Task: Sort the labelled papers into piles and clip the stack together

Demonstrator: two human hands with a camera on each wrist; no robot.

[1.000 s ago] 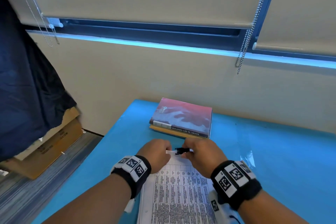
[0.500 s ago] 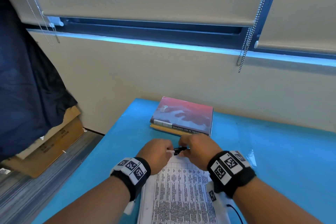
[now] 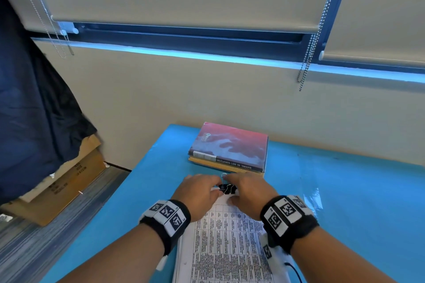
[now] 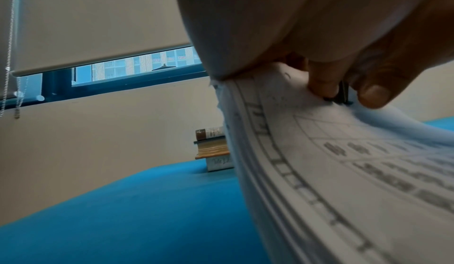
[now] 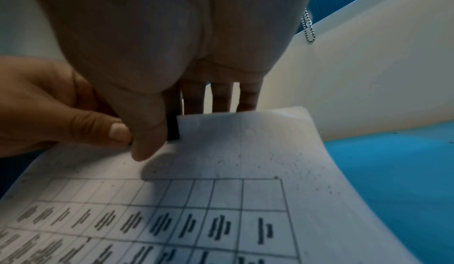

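Observation:
A stack of printed table sheets lies on the blue table in front of me. A black binder clip sits at the middle of the stack's far edge, one wire handle sticking up. My left hand pinches the stack's edge just left of the clip. My right hand pinches the clip; in the right wrist view its thumb presses beside the clip on the top sheet. In the left wrist view the sheets curve upward to the clip.
A red and blue book lies on another book just beyond the hands, near the wall. The table's left edge drops to the floor, where cardboard boxes stand. A dark cloth hangs at left.
The clip was held between the hands above the stack's far edge; now it sits on that edge. Both hands have shifted slightly forward and stay around it.

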